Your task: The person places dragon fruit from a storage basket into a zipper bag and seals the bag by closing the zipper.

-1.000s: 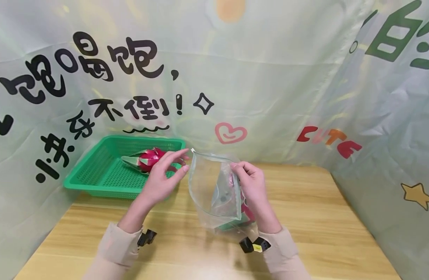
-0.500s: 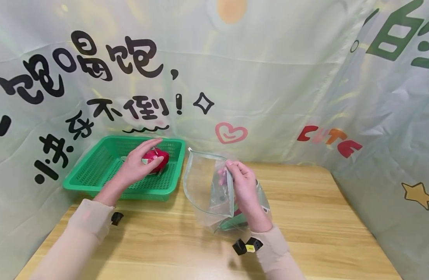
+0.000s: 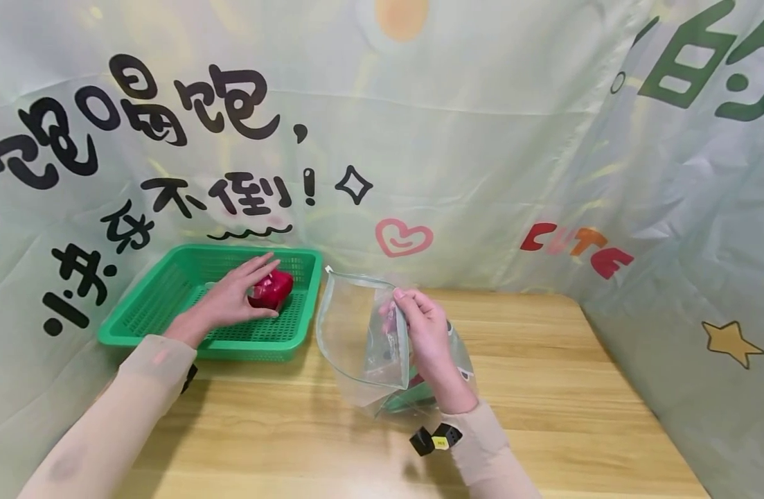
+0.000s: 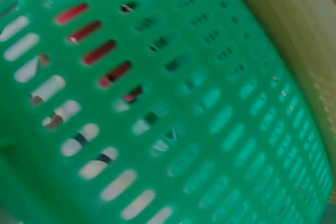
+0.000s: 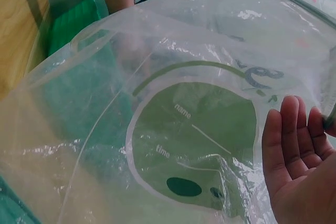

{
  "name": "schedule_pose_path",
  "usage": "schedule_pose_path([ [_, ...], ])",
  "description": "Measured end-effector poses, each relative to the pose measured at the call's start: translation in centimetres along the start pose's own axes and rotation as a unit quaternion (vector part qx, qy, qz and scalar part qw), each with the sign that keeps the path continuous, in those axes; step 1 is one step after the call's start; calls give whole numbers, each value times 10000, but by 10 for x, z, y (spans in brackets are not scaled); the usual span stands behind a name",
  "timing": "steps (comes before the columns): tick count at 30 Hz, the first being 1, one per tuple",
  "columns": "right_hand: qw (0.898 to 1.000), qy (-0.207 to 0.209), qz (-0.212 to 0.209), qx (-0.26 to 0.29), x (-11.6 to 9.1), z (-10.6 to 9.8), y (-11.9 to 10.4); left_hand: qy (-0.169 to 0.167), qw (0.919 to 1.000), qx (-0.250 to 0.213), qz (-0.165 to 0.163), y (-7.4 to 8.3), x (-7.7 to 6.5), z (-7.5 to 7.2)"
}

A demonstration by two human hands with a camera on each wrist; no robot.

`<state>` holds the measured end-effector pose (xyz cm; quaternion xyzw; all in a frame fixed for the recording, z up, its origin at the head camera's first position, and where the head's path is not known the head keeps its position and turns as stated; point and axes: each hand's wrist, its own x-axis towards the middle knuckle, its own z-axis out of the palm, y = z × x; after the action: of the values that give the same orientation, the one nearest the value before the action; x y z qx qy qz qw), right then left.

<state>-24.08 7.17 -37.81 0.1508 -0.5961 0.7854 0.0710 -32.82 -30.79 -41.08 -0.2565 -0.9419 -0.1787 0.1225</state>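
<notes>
A red dragon fruit (image 3: 272, 290) lies in a green plastic basket (image 3: 294, 352) at the back left. My left hand (image 3: 228, 294) reaches into the basket, its fingers over the fruit and its thumb at the near side, spread rather than curled. In the left wrist view, red shows through slots in the basket's wall (image 4: 173, 93). My right hand (image 3: 425, 329) pinches the rim of a clear zip bag (image 3: 350, 333), whose mouth gapes toward the basket. In the right wrist view, the bag carries a green printed circle (image 5: 194, 140) with "name" and "time". Green and dark pink patches show low on the bag.
Both things are on a wooden table (image 3: 544, 416). A printed cloth (image 3: 481, 138) with black writing, a heart and a star hangs behind and at the sides. The bag's white slider (image 3: 329, 269) is at its upper left corner, close to the basket's right edge.
My left hand has moved left from the bag's mouth to the dragon fruit in the basket. The fruit now sits turned, with its red side showing. My right hand keeps holding the bag.
</notes>
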Motion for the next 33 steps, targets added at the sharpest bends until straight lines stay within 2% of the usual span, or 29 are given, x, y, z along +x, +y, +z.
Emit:
schedule_pose_path([
  [8,9998,103,122,-120,2,-2,2,-149,9981,587,103,-22,4,7],
  [15,9994,10,233,-275,2,-4,4,-285,9979,586,26,-35,8,14],
  [22,9989,72,240,-394,3,-7,1,-508,9972,517,-165,-36,12,14],
  [27,9989,107,209,-411,3,-7,2,-444,9976,528,-90,-37,11,14],
  [33,9988,127,196,-432,2,-7,2,-333,9986,364,-179,-36,10,15],
])
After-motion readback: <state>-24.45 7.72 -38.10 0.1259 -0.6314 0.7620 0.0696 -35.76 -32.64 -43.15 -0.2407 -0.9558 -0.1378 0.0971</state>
